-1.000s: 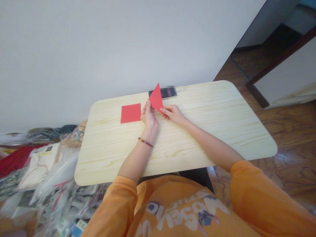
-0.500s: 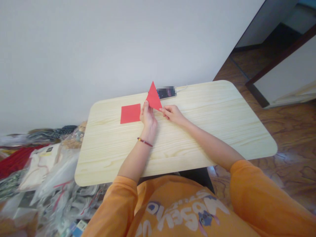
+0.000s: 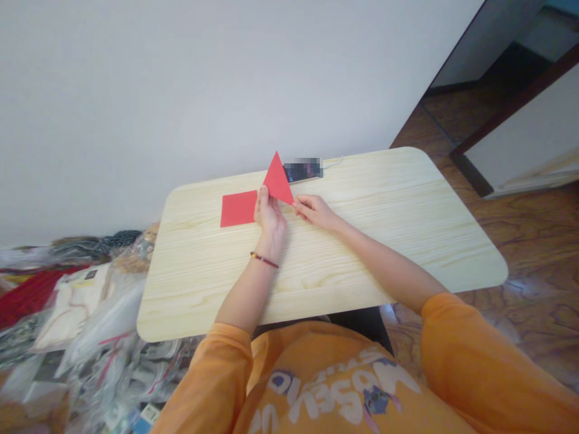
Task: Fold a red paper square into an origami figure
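Note:
A red piece of paper folded into a triangle (image 3: 277, 179) is held up above the table, its tip pointing away from me. My left hand (image 3: 270, 212) grips its lower left part, with the thumb on the front and the fingers behind. At the lower right corner, my right hand (image 3: 312, 210) pinches the paper between thumb and fingers. Flat on the table, just left of my left hand, lies a square of red paper (image 3: 238, 209). My left hand covers a little of its right edge.
Behind the folded paper, a phone (image 3: 304, 170) with a white cable (image 3: 333, 162) lies near the wall, partly hidden. The pale wooden table (image 3: 384, 235) has rounded corners. Bagged clothes and other goods (image 3: 104, 325) are piled at the left. A white wall (image 3: 226, 90) stands behind the table.
The folded paper has shifted slightly left and toward me, turning a little. Both hands keep hold of it. The square paper and the phone stay in place.

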Tool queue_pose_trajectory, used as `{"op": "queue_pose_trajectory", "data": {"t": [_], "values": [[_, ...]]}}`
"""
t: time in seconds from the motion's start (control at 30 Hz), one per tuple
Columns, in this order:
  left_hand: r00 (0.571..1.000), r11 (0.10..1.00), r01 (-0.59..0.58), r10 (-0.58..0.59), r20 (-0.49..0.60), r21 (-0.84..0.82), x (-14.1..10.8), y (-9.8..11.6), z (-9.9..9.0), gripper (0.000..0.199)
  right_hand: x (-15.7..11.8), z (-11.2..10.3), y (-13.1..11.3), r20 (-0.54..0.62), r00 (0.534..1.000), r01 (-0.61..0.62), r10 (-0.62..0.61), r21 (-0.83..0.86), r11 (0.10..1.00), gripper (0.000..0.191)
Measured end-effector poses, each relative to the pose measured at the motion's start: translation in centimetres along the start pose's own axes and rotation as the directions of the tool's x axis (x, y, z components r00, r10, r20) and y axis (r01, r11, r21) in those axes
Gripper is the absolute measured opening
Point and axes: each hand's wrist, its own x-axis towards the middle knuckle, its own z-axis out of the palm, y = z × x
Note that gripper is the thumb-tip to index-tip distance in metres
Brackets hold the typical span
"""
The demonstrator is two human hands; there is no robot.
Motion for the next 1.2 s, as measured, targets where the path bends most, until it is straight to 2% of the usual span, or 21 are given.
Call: {"op": "queue_pose_trajectory", "data": {"t": [0.1, 0.17, 0.27, 0.4, 0.63, 0.87, 1.03, 1.2], "values": [[1.000, 0.999, -0.026, 0.025, 0.014, 0.045, 0.1, -0.2, -0.2, 0.008, 0.0, -0.3, 0.1, 0.022, 0.993, -0.115, 0.113, 0.132, 0.985, 0.029], [0.998, 0.996, -0.056, 0.055, 0.019, 0.070, 0.3, -0.4, -0.3, 0.008, 0.0, -0.5, 0.1, 0.018, 0.989, -0.148, 0.147, 0.186, 0.971, 0.029], [0.995, 0.993, -0.064, 0.057, 0.077, 0.097, 0.6, -0.7, -0.5, 0.005, 0.3, -1.0, 0.1, -0.118, 0.983, -0.105, 0.142, 0.270, 0.957, 0.029], [0.987, 0.987, -0.036, 0.011, 0.163, 0.156, 0.8, -1.1, -0.6, 0.012, 0.9, -1.8, 0.4, -0.204, 0.966, -0.073, 0.158, 0.368, 0.927, 0.031], [0.969, 0.969, -0.048, -0.013, 0.248, 0.241, 1.2, -1.1, -0.9, 0.023, 1.2, -2.6, 0.9, -0.215, 0.959, -0.097, 0.186, 0.369, 0.924, 0.029], [0.930, 0.952, -0.003, -0.110, 0.352, 0.307, 1.7, -0.3, -1.3, 0.032, 1.2, -2.6, 1.0, -0.179, 0.967, -0.109, 0.180, 0.346, 0.932, 0.031], [0.903, 0.922, 0.031, -0.192, 0.385, 0.386, 1.1, 0.1, -0.9, 0.041, 1.3, -2.7, 1.2, -0.251, 0.950, -0.083, 0.188, 0.377, 0.922, 0.033], [0.858, 0.839, -0.076, -0.220, 0.463, 0.539, 0.5, -0.4, -1.2, 0.060, 1.4, -2.7, 1.3, -0.258, 0.947, -0.078, 0.192, 0.394, 0.916, 0.037]]}}
